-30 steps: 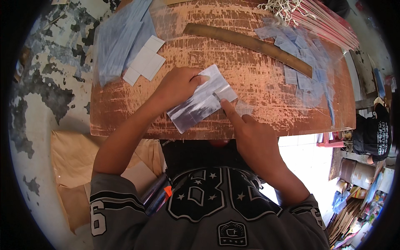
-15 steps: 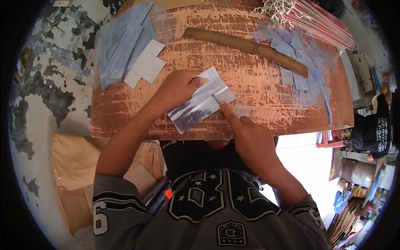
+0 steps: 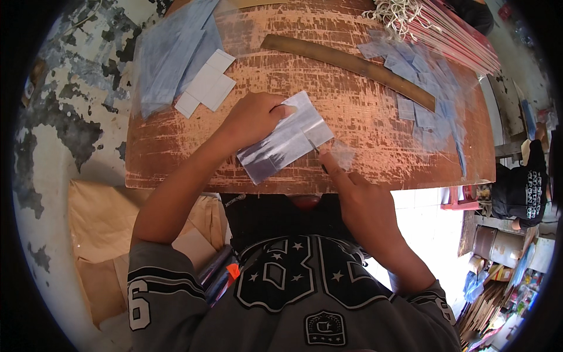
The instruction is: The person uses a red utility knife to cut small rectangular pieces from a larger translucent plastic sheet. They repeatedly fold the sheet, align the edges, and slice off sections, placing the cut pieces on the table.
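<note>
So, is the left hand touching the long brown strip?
No, the left hand is on the shiny sheet, and the brown strip lies apart, farther back on the table.

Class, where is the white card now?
In the head view, the white card lies at upper left on the table, by the bluish plastic sheets, beyond the left hand.

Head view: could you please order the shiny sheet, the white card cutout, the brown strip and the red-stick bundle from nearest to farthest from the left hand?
1. Shiny sheet: gripped by the left hand.
2. White card cutout: just beyond, leftward.
3. Brown strip: beyond, rightward.
4. Red-stick bundle: far right corner.
</note>
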The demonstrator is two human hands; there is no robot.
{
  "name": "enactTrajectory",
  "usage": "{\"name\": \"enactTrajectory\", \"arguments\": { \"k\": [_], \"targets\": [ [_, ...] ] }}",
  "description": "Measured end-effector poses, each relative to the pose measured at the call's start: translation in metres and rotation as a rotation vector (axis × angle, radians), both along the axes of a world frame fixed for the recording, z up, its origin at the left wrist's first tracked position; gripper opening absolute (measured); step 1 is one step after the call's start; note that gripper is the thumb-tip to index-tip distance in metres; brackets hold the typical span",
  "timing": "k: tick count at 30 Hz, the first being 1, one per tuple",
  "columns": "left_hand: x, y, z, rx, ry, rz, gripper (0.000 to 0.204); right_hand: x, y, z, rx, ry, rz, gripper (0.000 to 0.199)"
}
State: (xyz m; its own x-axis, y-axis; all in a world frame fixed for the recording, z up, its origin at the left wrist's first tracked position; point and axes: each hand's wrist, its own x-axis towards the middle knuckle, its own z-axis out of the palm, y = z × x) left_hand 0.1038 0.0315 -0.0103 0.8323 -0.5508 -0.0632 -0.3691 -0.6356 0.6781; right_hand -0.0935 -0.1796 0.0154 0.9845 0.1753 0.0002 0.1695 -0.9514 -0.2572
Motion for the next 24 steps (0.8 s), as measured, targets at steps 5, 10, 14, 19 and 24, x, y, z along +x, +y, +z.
{"name": "enactTrajectory", "arguments": {
  "k": [5,10,14,19,24],
  "targets": [
    [0.002,0.001,-0.001,0.018,0.016,-0.009,0.035,-0.005,-0.003,0.006,0.046,0.025,-0.005,0.074],
    [0.002,0.001,0.002,0.034,0.011,-0.021,0.035,-0.017,-0.007,0.010,0.041,0.072,-0.031,0.074],
    [-0.002,-0.002,0.006,0.050,0.005,0.001,0.034,-0.024,-0.018,0.005,0.105,0.033,-0.053,0.061],
    [-0.006,0.000,-0.001,-0.012,0.002,0.035,0.032,-0.002,-0.045,0.005,0.255,-0.217,-0.269,0.053],
    [-0.004,0.000,0.000,-0.006,0.068,0.049,0.035,0.043,-0.087,-0.030,0.151,-0.460,-0.446,0.052]
  ]
}}
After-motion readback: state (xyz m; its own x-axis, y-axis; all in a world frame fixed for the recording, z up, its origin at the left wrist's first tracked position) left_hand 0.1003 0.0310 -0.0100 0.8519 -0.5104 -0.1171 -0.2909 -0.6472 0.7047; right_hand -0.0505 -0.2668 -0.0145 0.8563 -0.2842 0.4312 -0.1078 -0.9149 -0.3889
